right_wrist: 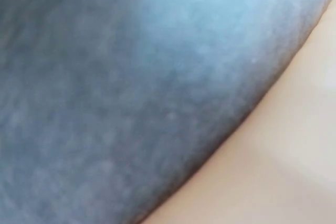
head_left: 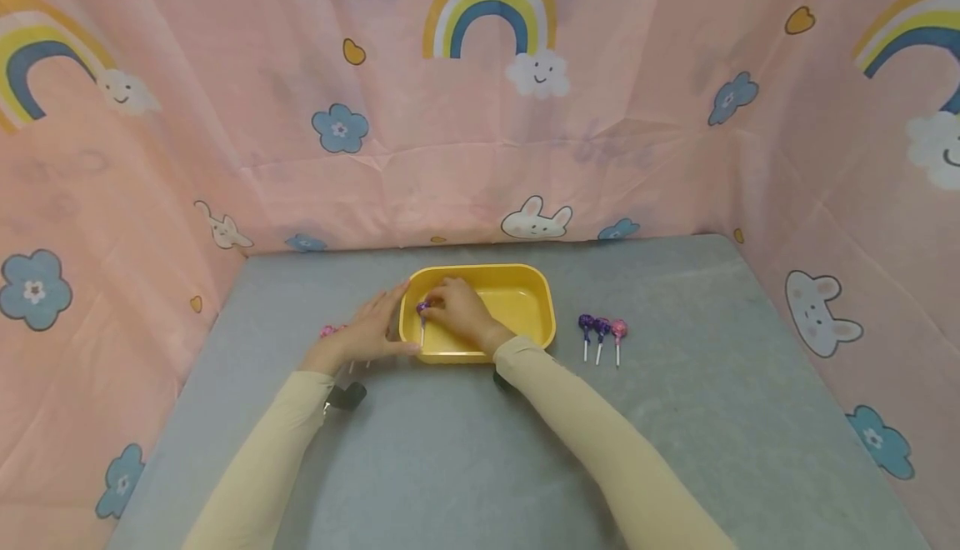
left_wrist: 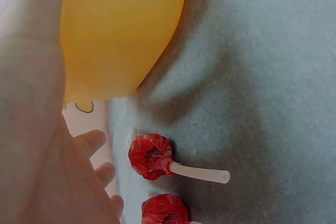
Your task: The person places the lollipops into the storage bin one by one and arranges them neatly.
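A yellow tray (head_left: pixel 525 352) stands toward the back of the table. Inside its left end, my right hand (head_left: pixel 463 312) pinches a purple-wrapped lollipop (head_left: pixel 422 310), its white stick pointing toward the front. My left hand (head_left: pixel 363 333) lies along the tray's left end, fingers fairly straight, fingertips and thumb right at the rim. Partly hidden under that hand are pink-looking lollipops (head_left: pixel 327 331); the left wrist view shows two red-wrapped ones close by, the nearer lollipop (left_wrist: pixel 151 157) with its stick in sight. Only a blurred surface and a pale edge fill the right wrist view.
Right of the tray lie three lollipops: two purple lollipops (head_left: pixel 586 322) and a pink lollipop (head_left: pixel 618 329), sticks toward the front. Pink printed cloth (head_left: pixel 465 150) walls the grey-blue table (head_left: pixel 420 467) at the back and both sides.
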Available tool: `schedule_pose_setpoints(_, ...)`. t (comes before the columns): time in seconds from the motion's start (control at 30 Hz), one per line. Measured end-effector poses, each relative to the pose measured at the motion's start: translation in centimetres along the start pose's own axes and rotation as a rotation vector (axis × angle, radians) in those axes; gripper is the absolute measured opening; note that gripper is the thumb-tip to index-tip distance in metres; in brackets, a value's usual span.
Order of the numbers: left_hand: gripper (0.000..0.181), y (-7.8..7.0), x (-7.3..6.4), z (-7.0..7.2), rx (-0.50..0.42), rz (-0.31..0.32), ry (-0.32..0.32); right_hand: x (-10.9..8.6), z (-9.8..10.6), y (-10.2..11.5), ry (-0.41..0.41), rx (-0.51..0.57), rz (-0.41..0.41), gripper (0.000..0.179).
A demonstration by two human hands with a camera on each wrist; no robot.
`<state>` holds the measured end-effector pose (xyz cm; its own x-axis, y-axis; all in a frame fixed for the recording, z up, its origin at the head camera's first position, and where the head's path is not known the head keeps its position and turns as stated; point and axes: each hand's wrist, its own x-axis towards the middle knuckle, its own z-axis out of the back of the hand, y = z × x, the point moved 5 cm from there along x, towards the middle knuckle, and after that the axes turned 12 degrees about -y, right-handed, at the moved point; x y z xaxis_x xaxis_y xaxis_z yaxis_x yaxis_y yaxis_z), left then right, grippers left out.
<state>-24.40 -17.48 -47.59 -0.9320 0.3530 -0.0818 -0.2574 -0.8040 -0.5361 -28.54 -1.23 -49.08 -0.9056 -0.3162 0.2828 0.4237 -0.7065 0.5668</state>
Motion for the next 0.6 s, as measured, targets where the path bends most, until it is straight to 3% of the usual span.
schedule_pose_setpoints(0.6, 0.116, 0.11, 0.18, -0.14, 0.016, -0.031, -0.021, -0.02, -0.06, 0.03, 0.019, -0.052, 0.014, 0.025)
